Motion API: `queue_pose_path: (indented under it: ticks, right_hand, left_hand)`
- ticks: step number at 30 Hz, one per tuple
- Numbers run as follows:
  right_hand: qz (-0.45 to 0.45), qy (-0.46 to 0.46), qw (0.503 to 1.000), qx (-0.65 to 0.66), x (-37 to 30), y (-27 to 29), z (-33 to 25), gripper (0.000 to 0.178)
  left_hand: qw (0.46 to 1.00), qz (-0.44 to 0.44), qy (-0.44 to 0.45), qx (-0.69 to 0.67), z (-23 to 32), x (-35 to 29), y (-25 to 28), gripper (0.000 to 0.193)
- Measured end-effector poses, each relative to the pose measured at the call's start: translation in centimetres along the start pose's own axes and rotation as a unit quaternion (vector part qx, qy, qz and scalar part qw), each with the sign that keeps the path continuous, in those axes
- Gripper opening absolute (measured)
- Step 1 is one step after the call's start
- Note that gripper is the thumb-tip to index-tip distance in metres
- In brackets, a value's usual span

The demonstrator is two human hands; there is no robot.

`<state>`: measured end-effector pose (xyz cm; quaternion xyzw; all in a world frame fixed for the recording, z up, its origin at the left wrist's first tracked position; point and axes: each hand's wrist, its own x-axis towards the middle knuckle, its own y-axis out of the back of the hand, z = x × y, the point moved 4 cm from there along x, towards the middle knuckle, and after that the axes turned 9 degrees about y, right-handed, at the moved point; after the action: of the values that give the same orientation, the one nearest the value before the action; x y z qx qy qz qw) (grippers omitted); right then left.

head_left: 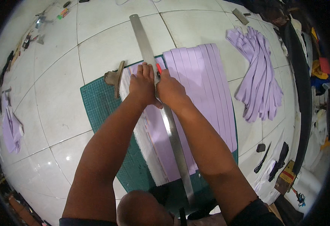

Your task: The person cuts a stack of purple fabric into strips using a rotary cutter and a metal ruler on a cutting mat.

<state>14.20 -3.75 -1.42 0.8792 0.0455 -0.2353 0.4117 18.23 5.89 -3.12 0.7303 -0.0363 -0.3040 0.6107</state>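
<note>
A long steel ruler (174, 141) lies lengthwise over lilac fabric (158, 139) on a green cutting mat (101, 100). My left hand (142, 84) presses down on the ruler and the fabric beside it, fingers stretched out. Against the ruler's right edge, my right hand (170, 88) is closed around a slim red tool (159, 68), seemingly a cutter; its blade is hidden. To the right of the ruler, lilac strips (201, 94) lie side by side. A metal clamp (114, 79) grips the fabric's far left corner, near its white fringed edge (146, 154).
A heap of long lilac strips (257, 75) lies on the white tiled floor (55, 109) at the right. Lilac scraps (10, 126) sit at far left. Scissors (262, 160) and a small dark block (260, 147) lie at right, near a long black roll (300, 98).
</note>
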Motion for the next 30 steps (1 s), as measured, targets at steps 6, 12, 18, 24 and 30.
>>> queue_pose_path:
  ticks: [6,12,18,24,30]
  right_hand:
    - [-0.056,-0.029,0.998,0.014,-8.2,-2.3,2.9,0.035]
    - [-0.099,-0.096,0.990,0.009,-17.0,-4.1,6.7,0.026]
    - [-0.066,-0.034,0.997,-0.013,-16.3,0.3,2.9,0.024]
    - [0.070,0.022,0.997,-0.023,-4.3,-1.2,1.7,0.027]
    - [0.092,0.049,0.995,-0.008,-0.4,-2.0,-0.6,0.032]
  left_hand:
    - [1.000,-0.025,0.004,0.010,-0.1,-0.3,0.1,0.153]
    - [0.999,-0.022,-0.011,-0.022,0.1,-0.4,0.4,0.155]
    - [0.999,0.016,-0.011,-0.025,-1.3,-0.5,-0.4,0.154]
    - [0.999,0.037,-0.010,-0.007,-0.5,-0.2,-0.1,0.144]
    - [0.996,0.082,-0.009,0.012,-0.8,0.2,-1.8,0.131]
